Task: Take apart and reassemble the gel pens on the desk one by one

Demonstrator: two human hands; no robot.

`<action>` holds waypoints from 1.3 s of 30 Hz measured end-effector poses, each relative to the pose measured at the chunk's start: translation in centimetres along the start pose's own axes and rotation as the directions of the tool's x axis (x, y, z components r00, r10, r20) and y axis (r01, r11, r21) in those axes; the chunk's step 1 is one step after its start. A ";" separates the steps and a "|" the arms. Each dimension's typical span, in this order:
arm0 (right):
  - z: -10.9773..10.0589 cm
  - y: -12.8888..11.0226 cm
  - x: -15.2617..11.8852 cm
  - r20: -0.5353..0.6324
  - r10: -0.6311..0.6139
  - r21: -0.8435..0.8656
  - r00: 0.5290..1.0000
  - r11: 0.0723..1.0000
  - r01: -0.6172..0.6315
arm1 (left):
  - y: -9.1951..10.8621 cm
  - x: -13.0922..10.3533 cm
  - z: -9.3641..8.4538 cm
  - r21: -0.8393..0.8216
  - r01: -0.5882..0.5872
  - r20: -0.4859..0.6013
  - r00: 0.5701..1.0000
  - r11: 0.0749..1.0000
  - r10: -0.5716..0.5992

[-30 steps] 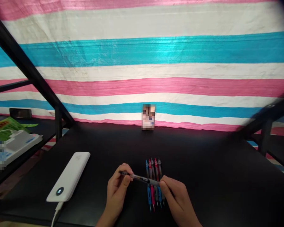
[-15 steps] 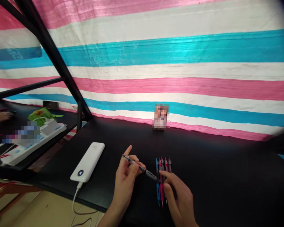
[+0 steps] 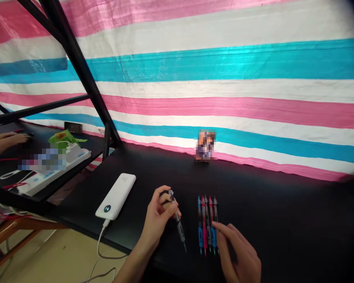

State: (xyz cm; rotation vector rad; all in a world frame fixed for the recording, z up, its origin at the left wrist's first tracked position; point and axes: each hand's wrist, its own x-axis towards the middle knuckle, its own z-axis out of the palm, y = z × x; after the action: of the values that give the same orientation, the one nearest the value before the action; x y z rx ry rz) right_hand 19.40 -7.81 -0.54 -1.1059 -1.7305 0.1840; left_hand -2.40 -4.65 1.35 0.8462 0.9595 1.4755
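My left hand point(image 3: 161, 214) is closed around a clear pen with a grey grip point(image 3: 179, 228), holding it over the table with its tip slanting down toward me. To its right, several pens point(image 3: 204, 224) lie side by side in a row, with blue, pink and grey grips and blue, red and dark tops. My right hand point(image 3: 238, 251) is at the right end of this row. Its index finger and thumb are closed at the rightmost pen point(image 3: 215, 210), covering part of its lower half. The other fingers of that hand are curled under.
A white power bank point(image 3: 116, 196) with a cable lies left on the black table point(image 3: 268, 212). A small blurred picture point(image 3: 205, 146) stands at the striped sheet. Beyond a black frame point(image 3: 90, 84) are a power strip point(image 3: 41, 182) and another person's hands point(image 3: 11, 139).
The pen in my left hand has swung from a shallow slant across to the row into a steeper one, away from it. My right hand has drawn back rightward, uncovering more pens.
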 end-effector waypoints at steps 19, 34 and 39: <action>-0.5 2.1 -0.1 0.013 -0.011 -0.060 1.000 0.998 0.011 | 0.6 1.3 -0.7 0.131 -0.011 0.054 0.999 0.991 0.004; -0.8 1.8 0.0 -0.010 0.016 -0.018 1.000 1.000 -0.016 | 2.2 2.2 -2.1 0.317 0.011 0.073 0.997 0.948 -0.036; -1.0 1.8 0.0 0.008 0.034 -0.023 0.999 0.999 -0.033 | 2.2 2.5 -2.7 0.440 0.011 0.064 0.997 0.898 -0.044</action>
State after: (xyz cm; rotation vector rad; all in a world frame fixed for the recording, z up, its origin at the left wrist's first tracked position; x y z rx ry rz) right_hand 21.25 -7.10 -1.18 -1.1528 -1.7262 0.1902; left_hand -6.05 -2.58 2.24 1.1981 1.2694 1.2078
